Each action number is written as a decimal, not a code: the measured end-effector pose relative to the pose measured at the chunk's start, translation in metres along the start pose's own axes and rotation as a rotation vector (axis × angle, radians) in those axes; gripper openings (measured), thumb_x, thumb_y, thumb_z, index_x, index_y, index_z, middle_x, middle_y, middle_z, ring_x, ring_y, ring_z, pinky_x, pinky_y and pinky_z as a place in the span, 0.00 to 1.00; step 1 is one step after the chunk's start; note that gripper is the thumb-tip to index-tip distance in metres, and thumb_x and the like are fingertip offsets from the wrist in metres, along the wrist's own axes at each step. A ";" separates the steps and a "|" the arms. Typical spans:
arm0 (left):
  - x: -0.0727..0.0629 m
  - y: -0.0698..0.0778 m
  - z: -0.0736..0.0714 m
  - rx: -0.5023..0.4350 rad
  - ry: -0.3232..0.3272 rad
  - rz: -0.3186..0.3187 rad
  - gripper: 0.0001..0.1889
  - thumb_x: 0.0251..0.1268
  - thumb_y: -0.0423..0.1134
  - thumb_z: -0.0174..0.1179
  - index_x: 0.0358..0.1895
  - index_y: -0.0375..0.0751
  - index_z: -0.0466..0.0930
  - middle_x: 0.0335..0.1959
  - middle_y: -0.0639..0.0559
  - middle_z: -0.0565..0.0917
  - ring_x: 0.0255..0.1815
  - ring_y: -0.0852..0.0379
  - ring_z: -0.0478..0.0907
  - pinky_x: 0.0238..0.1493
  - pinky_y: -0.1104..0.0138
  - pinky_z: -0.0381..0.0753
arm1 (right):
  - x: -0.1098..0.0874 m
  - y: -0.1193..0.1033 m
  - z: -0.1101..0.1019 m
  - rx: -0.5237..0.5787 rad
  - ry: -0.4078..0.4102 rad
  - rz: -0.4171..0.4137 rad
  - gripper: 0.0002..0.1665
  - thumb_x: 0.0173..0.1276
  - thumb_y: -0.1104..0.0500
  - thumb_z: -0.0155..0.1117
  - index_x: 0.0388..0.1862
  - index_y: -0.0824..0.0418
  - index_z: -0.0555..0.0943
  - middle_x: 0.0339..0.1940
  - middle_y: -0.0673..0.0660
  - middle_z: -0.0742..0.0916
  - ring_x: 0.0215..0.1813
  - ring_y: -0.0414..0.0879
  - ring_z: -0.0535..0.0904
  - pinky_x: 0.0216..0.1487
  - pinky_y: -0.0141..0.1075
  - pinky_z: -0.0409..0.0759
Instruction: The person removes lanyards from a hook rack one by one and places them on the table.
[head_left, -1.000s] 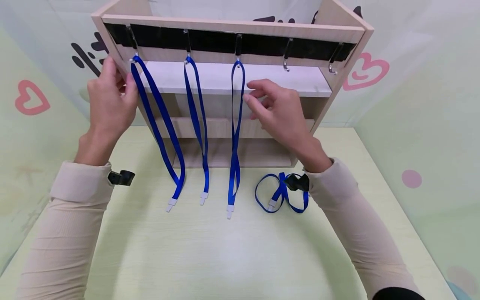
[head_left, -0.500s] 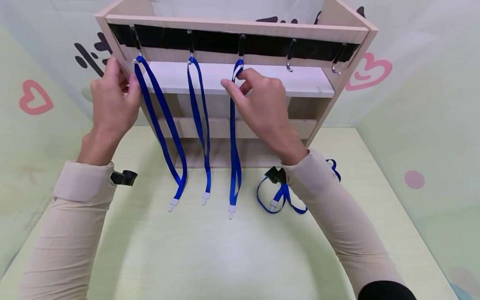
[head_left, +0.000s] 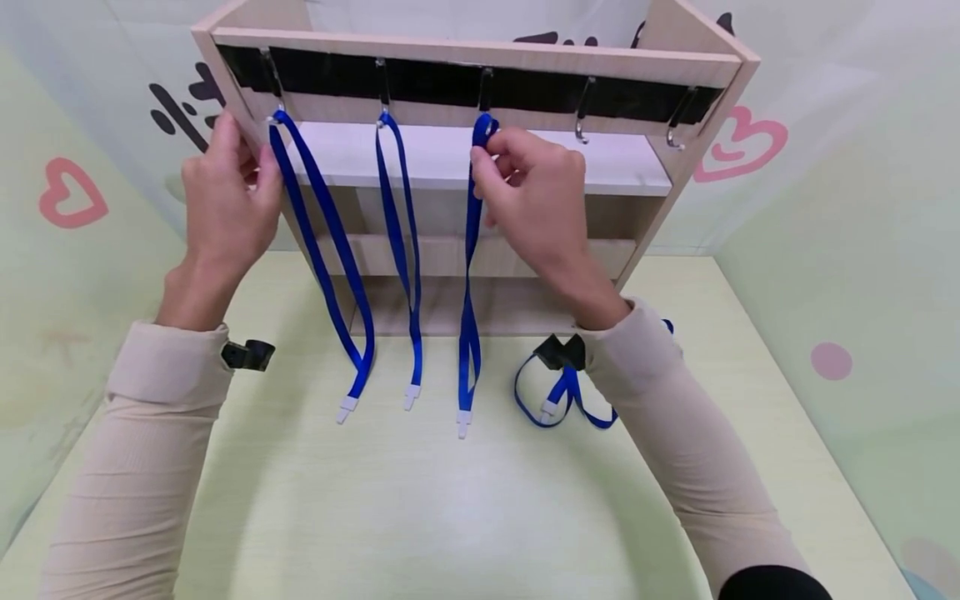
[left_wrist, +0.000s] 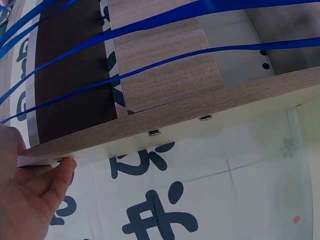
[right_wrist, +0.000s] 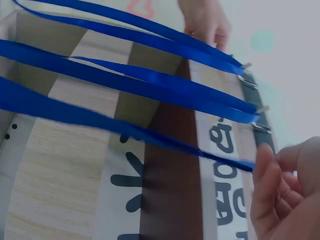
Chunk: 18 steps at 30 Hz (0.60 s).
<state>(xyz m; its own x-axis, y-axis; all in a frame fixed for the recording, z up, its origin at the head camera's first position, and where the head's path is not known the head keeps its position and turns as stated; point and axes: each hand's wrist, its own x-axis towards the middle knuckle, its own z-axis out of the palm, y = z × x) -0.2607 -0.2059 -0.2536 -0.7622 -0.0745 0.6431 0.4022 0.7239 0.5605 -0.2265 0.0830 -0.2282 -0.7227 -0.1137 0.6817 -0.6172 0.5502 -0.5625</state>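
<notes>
- Fingers (head_left: 517,140) of the right hand (head_left: 540,200) pinch the third blue strap (head_left: 469,333) just under its hook (head_left: 486,90), near twelve o'clock in the head view; the left hand (head_left: 228,200), at ten, grips the side of the shelf (head_left: 420,48).
- A sharp tug could slip the loop off the hook, or tip the shelf if the left grip slackens.
- The right sleeve (head_left: 645,350) might drag the loose strap (head_left: 573,387) between four and five.
- Bare surface (head_left: 450,517) lies at six; a vacant hook (head_left: 583,110) at one.
</notes>
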 end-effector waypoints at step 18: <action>0.000 -0.001 0.001 0.006 0.011 0.016 0.20 0.75 0.41 0.44 0.63 0.39 0.73 0.56 0.46 0.85 0.50 0.54 0.86 0.45 0.82 0.79 | -0.035 0.022 -0.018 0.240 -0.471 0.211 0.08 0.74 0.62 0.59 0.41 0.66 0.82 0.37 0.59 0.89 0.33 0.46 0.86 0.25 0.34 0.81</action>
<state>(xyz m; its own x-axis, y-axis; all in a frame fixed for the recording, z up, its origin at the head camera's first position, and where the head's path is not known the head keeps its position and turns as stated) -0.2612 -0.2060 -0.2544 -0.7500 -0.0709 0.6576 0.4108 0.7293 0.5471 -0.2095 0.1137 -0.2560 -0.8647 -0.4085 0.2923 -0.4584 0.4038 -0.7917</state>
